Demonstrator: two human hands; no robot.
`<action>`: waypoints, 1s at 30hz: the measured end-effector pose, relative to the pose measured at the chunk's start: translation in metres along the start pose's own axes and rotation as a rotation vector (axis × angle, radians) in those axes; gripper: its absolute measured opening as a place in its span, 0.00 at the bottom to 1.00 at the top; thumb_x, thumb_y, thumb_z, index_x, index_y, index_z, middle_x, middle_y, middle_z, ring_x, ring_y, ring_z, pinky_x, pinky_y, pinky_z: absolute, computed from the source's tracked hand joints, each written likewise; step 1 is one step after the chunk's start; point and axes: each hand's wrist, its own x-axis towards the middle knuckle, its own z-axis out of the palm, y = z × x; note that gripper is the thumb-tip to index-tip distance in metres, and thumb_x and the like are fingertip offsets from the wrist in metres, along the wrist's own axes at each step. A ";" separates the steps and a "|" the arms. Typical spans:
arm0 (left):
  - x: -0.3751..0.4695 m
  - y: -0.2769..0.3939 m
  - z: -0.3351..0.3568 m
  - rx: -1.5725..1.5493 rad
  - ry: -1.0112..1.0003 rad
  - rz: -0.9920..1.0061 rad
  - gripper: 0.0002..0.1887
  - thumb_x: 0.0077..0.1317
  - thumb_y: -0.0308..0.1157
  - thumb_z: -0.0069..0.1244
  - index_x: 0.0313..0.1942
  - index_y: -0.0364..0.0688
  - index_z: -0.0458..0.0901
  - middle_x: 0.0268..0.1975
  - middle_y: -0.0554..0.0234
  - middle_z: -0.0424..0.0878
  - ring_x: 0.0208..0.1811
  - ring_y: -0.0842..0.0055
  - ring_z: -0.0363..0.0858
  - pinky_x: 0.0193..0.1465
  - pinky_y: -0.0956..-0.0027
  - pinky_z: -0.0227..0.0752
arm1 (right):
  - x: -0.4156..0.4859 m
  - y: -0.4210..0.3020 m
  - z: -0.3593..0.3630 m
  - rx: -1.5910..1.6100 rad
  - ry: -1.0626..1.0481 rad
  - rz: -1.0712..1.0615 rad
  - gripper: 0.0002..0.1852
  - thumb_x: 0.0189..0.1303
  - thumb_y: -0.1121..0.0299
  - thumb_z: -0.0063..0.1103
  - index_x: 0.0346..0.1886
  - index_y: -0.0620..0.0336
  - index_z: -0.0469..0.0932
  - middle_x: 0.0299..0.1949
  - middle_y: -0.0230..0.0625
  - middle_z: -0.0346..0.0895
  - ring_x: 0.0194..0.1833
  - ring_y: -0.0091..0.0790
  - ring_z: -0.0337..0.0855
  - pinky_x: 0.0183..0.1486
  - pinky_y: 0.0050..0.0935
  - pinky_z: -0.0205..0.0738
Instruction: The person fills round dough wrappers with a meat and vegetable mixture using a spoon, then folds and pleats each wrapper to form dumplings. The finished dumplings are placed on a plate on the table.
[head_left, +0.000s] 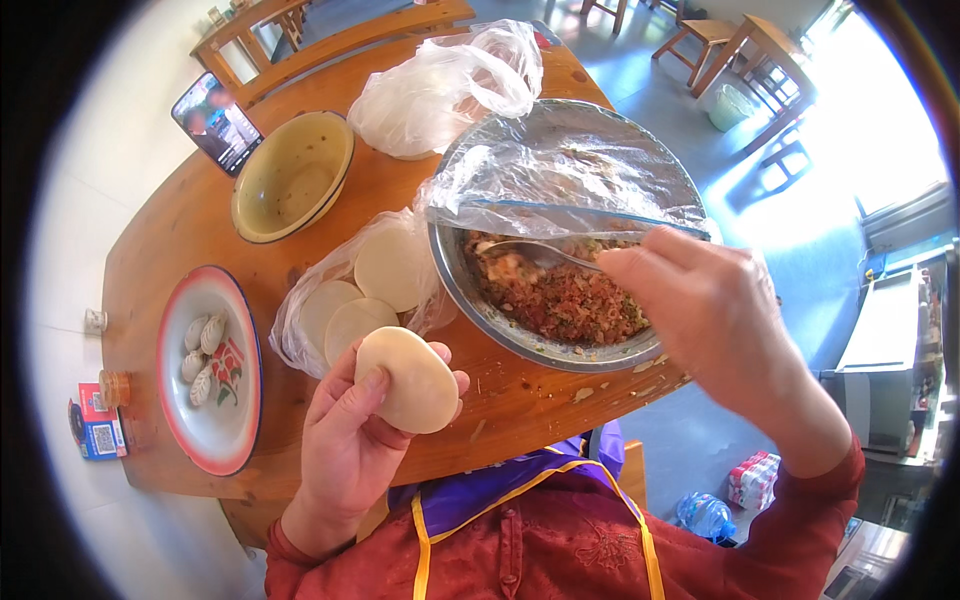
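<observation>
A round dough wrapper (416, 381) lies across the fingers of my left hand (349, 439), my thumb pressing its edge. My right hand (697, 307) grips a metal spoon (551, 255), whose bowl is in the minced filling (570, 300) of a large steel basin (517, 349). Clear plastic film (570, 180) covers the basin's far half. Left of the basin, more round wrappers (390, 270) lie in an open plastic bag (289, 337). Several pleated dumplings (201, 352) sit on a red-rimmed enamel plate (251, 420) at the left.
A yellow enamel bowl (296, 184) stands behind the wrappers, beside a propped phone (217, 124). White plastic bags (450, 90) lie at the table's far side. A jar (114, 388) and a card with printed codes (97, 421) are by the left wall. Bottled water (705, 516) is on the floor.
</observation>
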 end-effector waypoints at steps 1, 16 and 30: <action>0.001 -0.001 0.001 0.003 -0.004 0.003 0.18 0.77 0.32 0.45 0.62 0.34 0.71 0.58 0.43 0.79 0.56 0.50 0.84 0.54 0.51 0.86 | -0.002 -0.003 0.005 -0.061 0.010 -0.061 0.08 0.54 0.74 0.61 0.39 0.58 0.79 0.28 0.33 0.73 0.27 0.34 0.82 0.29 0.32 0.77; 0.007 0.003 0.007 0.044 -0.061 0.035 0.25 0.76 0.38 0.43 0.68 0.33 0.66 0.62 0.40 0.77 0.61 0.45 0.79 0.64 0.51 0.77 | -0.018 0.051 -0.024 0.418 -0.383 0.101 0.06 0.55 0.80 0.60 0.35 0.62 0.83 0.24 0.38 0.81 0.26 0.33 0.84 0.30 0.32 0.77; 0.016 -0.023 0.080 -0.151 -0.182 -0.125 0.40 0.79 0.58 0.27 0.72 0.28 0.55 0.72 0.39 0.65 0.75 0.53 0.63 0.78 0.58 0.57 | -0.051 -0.001 -0.013 0.703 0.116 0.267 0.10 0.62 0.83 0.59 0.45 0.66 0.83 0.29 0.36 0.79 0.28 0.29 0.81 0.29 0.25 0.73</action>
